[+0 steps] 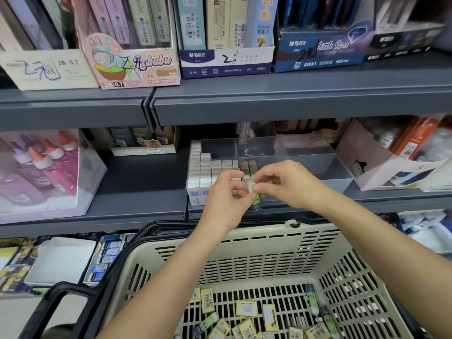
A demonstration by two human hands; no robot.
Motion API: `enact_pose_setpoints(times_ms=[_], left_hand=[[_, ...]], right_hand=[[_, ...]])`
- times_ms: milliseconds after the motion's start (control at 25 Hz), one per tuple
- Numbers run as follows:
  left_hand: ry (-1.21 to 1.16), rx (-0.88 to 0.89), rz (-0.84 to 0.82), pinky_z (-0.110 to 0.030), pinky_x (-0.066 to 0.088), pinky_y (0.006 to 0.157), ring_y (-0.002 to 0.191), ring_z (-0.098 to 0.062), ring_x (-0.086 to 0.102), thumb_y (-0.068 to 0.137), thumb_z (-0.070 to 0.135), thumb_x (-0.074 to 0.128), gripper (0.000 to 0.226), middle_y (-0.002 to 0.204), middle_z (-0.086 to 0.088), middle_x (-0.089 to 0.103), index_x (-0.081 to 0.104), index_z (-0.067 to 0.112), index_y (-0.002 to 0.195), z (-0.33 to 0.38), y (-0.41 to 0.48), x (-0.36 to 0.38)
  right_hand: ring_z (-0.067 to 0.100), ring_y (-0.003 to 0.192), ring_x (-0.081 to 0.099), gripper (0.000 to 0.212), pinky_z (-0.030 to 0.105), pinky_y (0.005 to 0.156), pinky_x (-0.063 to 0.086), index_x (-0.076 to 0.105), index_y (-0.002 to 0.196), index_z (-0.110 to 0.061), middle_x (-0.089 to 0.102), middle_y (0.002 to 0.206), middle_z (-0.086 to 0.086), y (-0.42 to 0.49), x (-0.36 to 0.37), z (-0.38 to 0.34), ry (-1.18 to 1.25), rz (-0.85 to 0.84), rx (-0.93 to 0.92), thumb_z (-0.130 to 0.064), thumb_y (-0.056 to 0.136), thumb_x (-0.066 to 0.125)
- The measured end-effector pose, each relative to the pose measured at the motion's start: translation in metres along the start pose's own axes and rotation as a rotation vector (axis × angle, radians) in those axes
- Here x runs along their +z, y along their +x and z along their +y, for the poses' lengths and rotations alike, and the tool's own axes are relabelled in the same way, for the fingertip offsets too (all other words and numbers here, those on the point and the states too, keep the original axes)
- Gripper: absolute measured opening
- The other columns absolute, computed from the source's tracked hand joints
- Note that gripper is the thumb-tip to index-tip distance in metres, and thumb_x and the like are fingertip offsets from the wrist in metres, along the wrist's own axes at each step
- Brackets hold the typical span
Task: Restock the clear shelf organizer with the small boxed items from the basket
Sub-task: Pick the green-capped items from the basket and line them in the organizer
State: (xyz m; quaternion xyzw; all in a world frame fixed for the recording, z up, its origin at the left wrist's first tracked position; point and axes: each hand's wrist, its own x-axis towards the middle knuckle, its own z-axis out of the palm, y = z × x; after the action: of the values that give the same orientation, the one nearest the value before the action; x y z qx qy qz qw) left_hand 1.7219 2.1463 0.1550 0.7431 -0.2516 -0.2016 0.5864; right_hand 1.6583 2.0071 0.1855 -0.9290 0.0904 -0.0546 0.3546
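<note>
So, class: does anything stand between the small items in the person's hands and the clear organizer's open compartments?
Nothing visible. The left hand and right hand pinch the small items just over the clear organizer, whose bare compartments lie open.

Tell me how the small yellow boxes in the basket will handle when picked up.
Probably light: the small yellow boxes are tiny beside the left hand and right hand, which pinch small items by fingertips. Unlikely to roll: they look flat-sided and lie scattered flat in the basket. Likely stiff: none looks bent or crushed.
</note>
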Motion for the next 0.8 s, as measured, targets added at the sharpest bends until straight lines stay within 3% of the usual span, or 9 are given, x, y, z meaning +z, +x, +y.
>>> enact_pose_setpoints(times_ms=[120, 280, 400, 520, 600, 680, 720, 800], left_hand=[[0.038, 0.050, 0.118, -0.006, 0.046, 0.071, 0.078, -0.002, 0.056, 0.084, 0.010, 0.066, 0.026, 0.092, 0.007, 0.060, 0.054, 0.023, 0.103, 0.000, 0.001, -0.012], [0.189, 0.104, 0.344, -0.014, 0.041, 0.077, 0.088, 0.000, 0.050, 0.086, 0.019, 0.063, 0.024, 0.100, 0.013, 0.051, 0.052, 0.038, 0.094, -0.011, -0.001, -0.042], [0.326, 0.072, 0.407, -0.026, 0.039, 0.093, 0.106, -0.007, 0.045, 0.085, 0.019, 0.065, 0.035, 0.113, 0.012, 0.040, 0.051, 0.027, 0.115, -0.025, -0.002, -0.053], [0.353, -0.053, 0.323, -0.038, 0.035, 0.106, 0.123, -0.019, 0.040, 0.083, 0.020, 0.068, 0.056, 0.130, 0.002, 0.038, 0.040, 0.017, 0.132, -0.037, 0.000, -0.055], [0.285, -0.075, 0.267, -0.034, 0.042, 0.101, 0.118, -0.010, 0.047, 0.083, 0.017, 0.068, 0.063, 0.131, -0.001, 0.044, 0.034, 0.018, 0.136, -0.043, -0.001, -0.053], [0.235, -0.054, 0.262, -0.014, 0.044, 0.083, 0.096, 0.011, 0.052, 0.083, 0.014, 0.068, 0.064, 0.116, 0.009, 0.051, 0.032, 0.020, 0.136, -0.047, -0.002, -0.051], [0.218, -0.049, 0.272, -0.009, 0.040, 0.078, 0.089, 0.015, 0.051, 0.083, 0.013, 0.067, 0.064, 0.108, 0.016, 0.051, 0.032, 0.021, 0.135, -0.048, -0.003, -0.051], [0.198, -0.039, 0.287, -0.012, 0.039, 0.081, 0.090, 0.011, 0.050, 0.083, 0.012, 0.067, 0.063, 0.104, 0.018, 0.049, 0.032, 0.021, 0.134, -0.050, -0.002, -0.051]], right_hand=[[0.007, 0.074, 0.068, 0.007, 0.029, 0.082, 0.054, 0.067, 0.078, -0.027, 0.071, 0.076, -0.007, 0.003, -0.017, 0.005, 0.087, 0.093, 0.045, -0.022, 0.079, 0.071], [0.012, 0.083, 0.066, 0.020, 0.025, 0.082, 0.049, 0.059, 0.070, -0.036, 0.067, 0.077, -0.010, 0.018, -0.034, 0.018, 0.055, 0.332, 0.103, -0.022, 0.078, 0.072], [0.015, 0.085, 0.064, 0.010, 0.026, 0.085, 0.048, 0.062, 0.078, -0.028, 0.065, 0.080, -0.007, 0.037, -0.031, 0.025, -0.031, 0.366, 0.140, -0.021, 0.081, 0.069], [0.015, 0.086, 0.063, 0.004, 0.021, 0.081, 0.045, 0.063, 0.088, -0.024, 0.066, 0.086, -0.005, 0.050, -0.020, 0.031, -0.136, 0.244, 0.191, -0.023, 0.084, 0.064], [0.014, 0.087, 0.063, 0.008, 0.019, 0.080, 0.044, 0.066, 0.092, -0.021, 0.068, 0.090, -0.003, 0.051, -0.012, 0.036, -0.132, 0.185, 0.223, -0.022, 0.085, 0.064], [0.015, 0.090, 0.062, 0.014, 0.018, 0.082, 0.042, 0.068, 0.099, -0.017, 0.070, 0.099, 0.000, 0.051, -0.008, 0.039, -0.178, 0.158, 0.237, -0.022, 0.086, 0.063], [0.017, 0.093, 0.062, 0.017, 0.018, 0.083, 0.042, 0.068, 0.101, -0.016, 0.069, 0.103, 0.002, 0.051, -0.007, 0.039, -0.204, 0.143, 0.239, -0.022, 0.088, 0.061], [0.021, 0.098, 0.061, 0.020, 0.021, 0.085, 0.042, 0.068, 0.105, -0.015, 0.068, 0.109, 0.004, 0.051, -0.006, 0.039, -0.280, 0.104, 0.228, -0.021, 0.091, 0.054]])
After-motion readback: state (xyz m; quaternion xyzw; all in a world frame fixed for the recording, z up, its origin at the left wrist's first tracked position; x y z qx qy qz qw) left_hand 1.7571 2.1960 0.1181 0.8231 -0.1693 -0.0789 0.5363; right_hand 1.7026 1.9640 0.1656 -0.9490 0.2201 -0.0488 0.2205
